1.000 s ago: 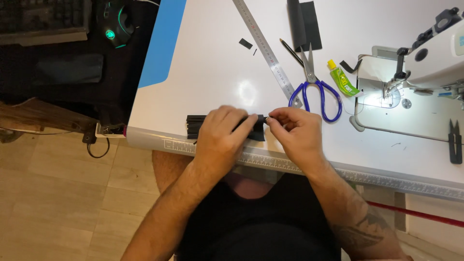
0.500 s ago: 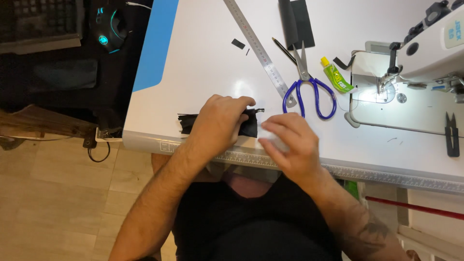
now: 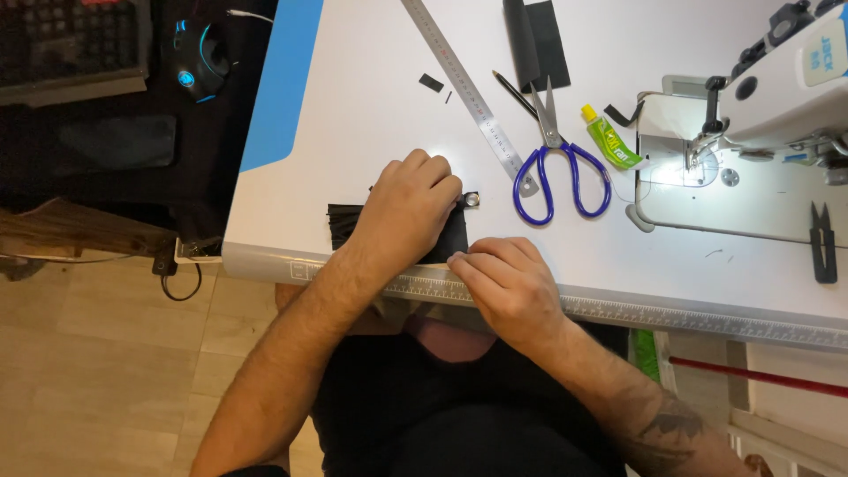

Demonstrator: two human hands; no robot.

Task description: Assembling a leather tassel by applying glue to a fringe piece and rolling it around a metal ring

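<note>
Left hand (image 3: 405, 210) laid flat, fingers together, pressing down on a black fabric strip (image 3: 346, 224) near the front edge of the white bench (image 3: 353, 115), with a small metal snap (image 3: 473, 200) showing just past the fingertips. Right hand (image 3: 508, 284) resting at the bench edge just beside the strip's near corner, fingers curled; whether that grip pinches the fabric, cannot tell. Beyond the hands, blue-handled scissors (image 3: 561, 168), a steel ruler (image 3: 468, 93) lying diagonally, a small green glue tube (image 3: 611, 141), and a white sewing machine (image 3: 777, 97) at the right.
</note>
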